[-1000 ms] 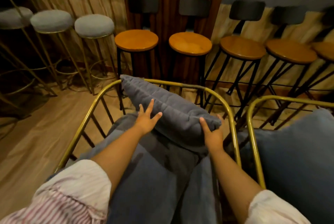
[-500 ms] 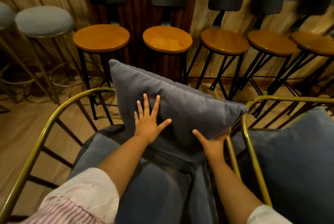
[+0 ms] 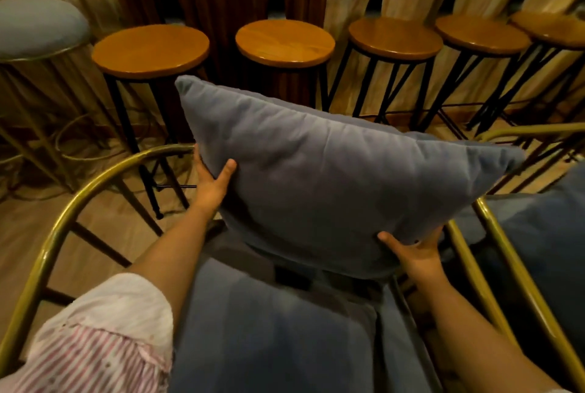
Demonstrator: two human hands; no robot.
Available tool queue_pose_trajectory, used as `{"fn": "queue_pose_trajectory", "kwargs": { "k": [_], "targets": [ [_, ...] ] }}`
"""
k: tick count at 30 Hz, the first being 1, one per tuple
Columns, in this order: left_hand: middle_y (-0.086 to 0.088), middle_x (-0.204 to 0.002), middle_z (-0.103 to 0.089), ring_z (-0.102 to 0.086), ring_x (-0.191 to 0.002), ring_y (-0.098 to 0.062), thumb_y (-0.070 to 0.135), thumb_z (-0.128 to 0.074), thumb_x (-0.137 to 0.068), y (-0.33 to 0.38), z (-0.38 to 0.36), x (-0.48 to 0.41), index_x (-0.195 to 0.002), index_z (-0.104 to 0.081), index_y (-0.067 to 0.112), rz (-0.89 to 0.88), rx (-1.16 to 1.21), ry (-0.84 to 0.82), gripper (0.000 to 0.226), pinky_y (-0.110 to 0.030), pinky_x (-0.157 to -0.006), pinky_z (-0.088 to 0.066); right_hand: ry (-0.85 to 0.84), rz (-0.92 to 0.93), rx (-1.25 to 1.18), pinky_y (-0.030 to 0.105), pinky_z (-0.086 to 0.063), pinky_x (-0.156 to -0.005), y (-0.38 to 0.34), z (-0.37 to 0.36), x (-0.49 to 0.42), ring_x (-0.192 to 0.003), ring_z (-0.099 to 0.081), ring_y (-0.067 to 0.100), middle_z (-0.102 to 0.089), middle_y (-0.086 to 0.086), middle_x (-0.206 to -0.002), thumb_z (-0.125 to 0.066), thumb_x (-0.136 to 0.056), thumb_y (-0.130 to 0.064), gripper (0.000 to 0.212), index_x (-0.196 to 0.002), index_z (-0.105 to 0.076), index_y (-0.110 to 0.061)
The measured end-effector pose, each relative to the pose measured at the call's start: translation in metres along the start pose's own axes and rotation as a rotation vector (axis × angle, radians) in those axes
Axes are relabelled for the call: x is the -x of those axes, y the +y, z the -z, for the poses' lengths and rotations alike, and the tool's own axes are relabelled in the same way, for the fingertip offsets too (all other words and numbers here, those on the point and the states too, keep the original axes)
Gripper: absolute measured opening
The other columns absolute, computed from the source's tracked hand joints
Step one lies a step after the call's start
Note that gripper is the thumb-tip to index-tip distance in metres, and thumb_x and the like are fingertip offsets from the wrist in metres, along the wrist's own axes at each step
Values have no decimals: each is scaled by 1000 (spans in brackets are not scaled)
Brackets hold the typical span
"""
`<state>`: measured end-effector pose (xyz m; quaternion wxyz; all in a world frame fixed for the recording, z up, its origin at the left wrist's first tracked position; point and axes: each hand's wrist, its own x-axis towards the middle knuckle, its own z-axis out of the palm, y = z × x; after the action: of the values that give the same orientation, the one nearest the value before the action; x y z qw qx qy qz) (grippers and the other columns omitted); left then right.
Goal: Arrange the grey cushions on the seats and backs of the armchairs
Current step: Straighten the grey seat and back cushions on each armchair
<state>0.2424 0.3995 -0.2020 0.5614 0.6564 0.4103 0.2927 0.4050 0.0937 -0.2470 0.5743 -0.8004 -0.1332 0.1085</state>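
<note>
A grey back cushion (image 3: 332, 177) stands nearly upright against the curved back of a gold-framed armchair (image 3: 63, 224). My left hand (image 3: 212, 183) grips its left edge, thumb on the front face. My right hand (image 3: 418, 253) holds its lower right corner from underneath. A grey seat cushion (image 3: 272, 335) lies on the armchair seat below it. At the right, a second gold-framed armchair (image 3: 531, 294) carries another grey cushion (image 3: 550, 234).
Several wooden-topped bar stools with black legs (image 3: 285, 41) line the wall just behind the armchairs. A grey padded stool on a gold frame (image 3: 38, 28) stands at the far left. Wooden floor (image 3: 28, 234) shows to the left of the armchair.
The back cushion has risen from leaning flat to standing upright. My left hand moved from pressing its face to gripping its left edge; my right hand went under its lower right corner.
</note>
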Motion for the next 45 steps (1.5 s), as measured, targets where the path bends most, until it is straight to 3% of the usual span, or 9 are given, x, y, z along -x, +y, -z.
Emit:
{"fn": "queue_pose_trajectory", "kwargs": {
  "k": [3,6,8,13,16,23,30,38,45],
  "targets": [
    [-9,-157,-26,-27,-144,-31,35,-45,-95,-20,5,-9,-150,-15,16,97,-27,-67,66,-39,-113,-26,-48,-21,-14,36,-25,-116,13,-3,-1,-141,-30,19,-27,3,-155,-82,-36,-67,144,-149,-11,-15],
    [-8,-157,-28,-28,-143,-30,36,-51,-92,-33,2,-9,-150,-19,18,130,-54,-99,68,-41,-114,-27,-24,-46,-29,33,-24,-115,24,-5,-3,-143,-27,21,-24,4,-157,-82,-66,-28,112,-151,-8,-15],
    [-8,-154,-35,-33,-141,-29,41,-55,-89,-32,-1,-3,-148,-27,18,139,-20,-83,69,-39,-112,-30,77,-56,-37,34,-24,-116,19,-4,-6,-143,-27,23,-23,5,-158,-79,-71,-21,106,-151,-10,-14],
    [-5,-149,-44,-39,-138,-25,47,-59,-86,15,2,16,-144,-36,20,111,101,-86,67,-29,-101,-33,202,-34,-229,32,-29,-112,-40,5,2,-139,-33,20,-33,2,-154,-76,-58,-61,114,-149,-22,-20],
    [-4,-146,-46,-43,-135,-22,41,-64,-84,63,17,30,-143,-37,19,12,99,-88,69,-26,-101,-36,247,-24,-274,28,-30,-107,-89,24,7,-138,-35,22,-36,3,-153,-74,-71,-47,95,-148,-25,-20],
    [-2,-150,-42,-41,-137,-22,46,-67,-79,183,73,97,-146,-32,21,-103,51,-95,80,-27,-103,-35,315,-13,-252,27,-30,-106,-202,78,71,-137,-39,25,-40,7,-150,-75,-73,-43,88,-145,-32,-14],
    [-3,-150,-43,-41,-137,-26,50,-72,-73,252,104,190,-145,-34,23,-145,-63,-125,86,-34,-108,-34,295,-66,-257,37,-34,-108,-252,142,164,-135,-42,26,-44,4,-148,-73,-67,-60,95,-144,-36,-18],
    [-6,-149,-42,-42,-134,-33,62,-77,-60,266,33,278,-146,-29,25,-111,-83,-149,105,-47,-110,-36,310,-229,-248,50,-38,-105,-227,257,220,-128,-46,35,-47,10,-144,-65,-53,-78,109,-139,-39,-16],
    [-7,-146,-45,-45,-130,-35,62,-79,-56,272,-99,358,-145,-30,26,-90,-51,-324,107,-52,-106,-40,372,-228,-170,48,-39,-104,-180,407,234,-128,-46,35,-49,8,-143,-62,-69,-70,89,-141,-40,-21]
  ]
}}
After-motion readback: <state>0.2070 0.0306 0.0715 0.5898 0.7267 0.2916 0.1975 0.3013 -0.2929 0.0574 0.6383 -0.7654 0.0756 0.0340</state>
